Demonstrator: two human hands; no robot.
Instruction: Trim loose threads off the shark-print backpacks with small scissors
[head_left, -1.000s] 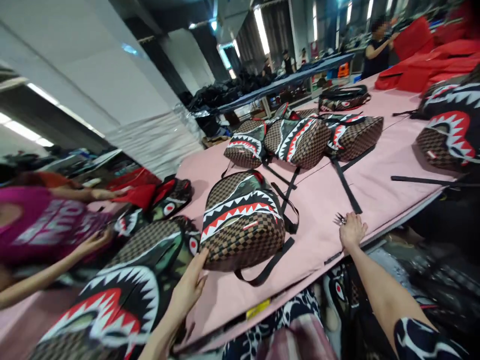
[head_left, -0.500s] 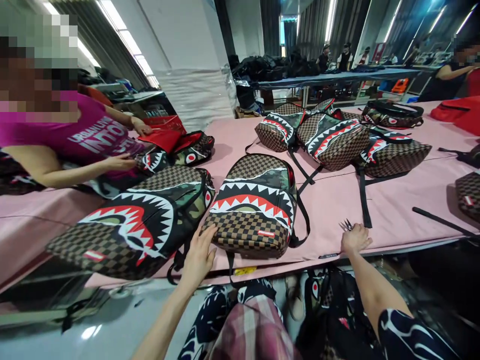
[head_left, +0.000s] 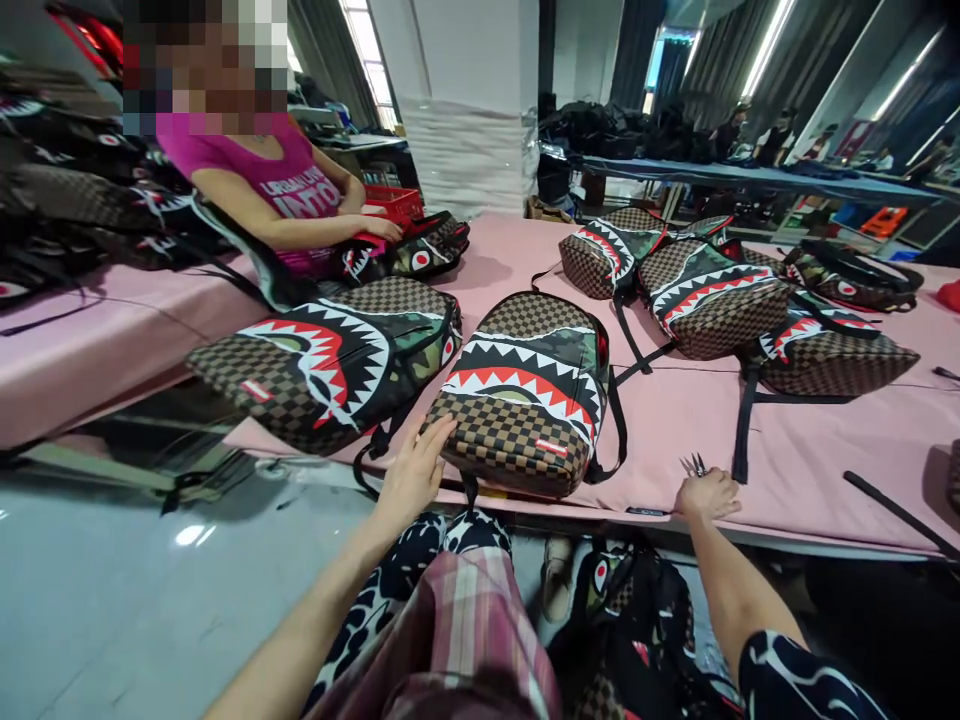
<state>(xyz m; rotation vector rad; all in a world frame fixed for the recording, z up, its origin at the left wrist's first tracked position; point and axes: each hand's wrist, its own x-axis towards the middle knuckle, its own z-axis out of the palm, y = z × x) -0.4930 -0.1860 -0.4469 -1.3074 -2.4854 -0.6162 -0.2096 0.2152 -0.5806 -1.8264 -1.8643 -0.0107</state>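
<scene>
Pink cloth covers the long desk [head_left: 697, 420], with a white pillar [head_left: 480, 150], its lower part wrapped in clear plastic, standing beyond it. Near the front edge lies a brown-and-black checkered backpack [head_left: 525, 400] with a camouflage panel and a printed red, white and black shark mouth. Red shows at its right side; what it contains is hidden. The left hand [head_left: 412, 468] rests with extended fingers on its lower left corner. To its right, the right hand [head_left: 709, 495] lies palm down on the cloth, closed around a small silver metal tool with pointed tips [head_left: 698, 464].

Just left lies a second checkered shark-mouth backpack [head_left: 330, 365], its contents out of sight. Several similar backpacks [head_left: 712, 300] lean together farther back. Across the desk, a co-worker in a magenta shirt [head_left: 292, 190] handles a camouflage-sided bag [head_left: 431, 250]. Behind it stands a red plastic crate [head_left: 394, 203]; I cannot tell what it holds.
</scene>
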